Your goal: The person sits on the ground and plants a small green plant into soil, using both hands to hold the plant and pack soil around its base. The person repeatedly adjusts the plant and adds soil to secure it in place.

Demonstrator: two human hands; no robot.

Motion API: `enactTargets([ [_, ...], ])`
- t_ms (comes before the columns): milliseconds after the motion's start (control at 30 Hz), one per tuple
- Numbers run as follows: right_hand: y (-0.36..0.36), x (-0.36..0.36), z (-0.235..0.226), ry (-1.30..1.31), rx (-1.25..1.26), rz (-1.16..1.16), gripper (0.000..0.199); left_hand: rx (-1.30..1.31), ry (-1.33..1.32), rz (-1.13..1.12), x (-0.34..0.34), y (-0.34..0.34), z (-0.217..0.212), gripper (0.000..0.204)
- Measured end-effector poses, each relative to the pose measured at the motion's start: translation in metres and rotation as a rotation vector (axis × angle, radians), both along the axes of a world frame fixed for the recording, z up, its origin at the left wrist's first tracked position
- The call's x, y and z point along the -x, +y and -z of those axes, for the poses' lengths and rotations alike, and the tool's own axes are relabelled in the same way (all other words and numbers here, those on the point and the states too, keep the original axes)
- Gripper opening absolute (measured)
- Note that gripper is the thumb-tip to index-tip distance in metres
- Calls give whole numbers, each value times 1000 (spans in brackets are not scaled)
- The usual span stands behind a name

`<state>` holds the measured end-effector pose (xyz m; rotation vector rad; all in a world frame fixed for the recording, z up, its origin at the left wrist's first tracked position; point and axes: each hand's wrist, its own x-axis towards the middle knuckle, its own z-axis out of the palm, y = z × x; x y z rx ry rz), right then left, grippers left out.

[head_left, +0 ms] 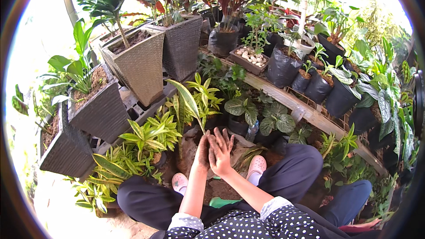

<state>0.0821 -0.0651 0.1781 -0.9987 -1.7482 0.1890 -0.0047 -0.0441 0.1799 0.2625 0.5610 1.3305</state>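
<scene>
My left hand [203,151] and my right hand [220,150] are raised together in front of me, palm against palm, both smeared with dark soil. The fingers are spread and nothing is held between them. They hover over a patch of dark soil [190,144] on the ground between my knees. My feet in pale clogs [256,168] rest on either side of the soil. A long green leaf [188,102] of a small plant stands just beyond my hands.
Tall woven square planters [141,62] stand at the left and back. Black nursery bags [283,68] with small plants line a wooden shelf [305,108] at the right. Yellow-green striped plants [146,137] crowd the left of my legs. A green tool handle [223,202] lies by my lap.
</scene>
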Motion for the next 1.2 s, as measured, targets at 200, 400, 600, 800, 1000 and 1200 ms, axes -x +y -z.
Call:
enactTargets([
  [200, -2, 5, -36, 135, 36, 32, 52, -127, -227, -16, -3, 2, -22, 34],
  [400, 4, -7, -13, -304, -143, 70, 39, -64, -165, 79, 2, 3, -6, 28],
  [600, 2, 8, -14, 277, 227, 10, 48, -59, -186, 115, 7, 8, -8, 37],
  [800, -8, 12, 8, 338, 308, -39, 65, -318, -293, 24, -4, 8, 2, 37],
  [1000, -23, -17, -14, -89, 211, -20, 47, -231, -123, 52, 9, 6, 3, 28],
  [1200, -20, -18, -15, 185, 294, -189, 53, -147, 152, -39, 9, 3, -19, 21],
])
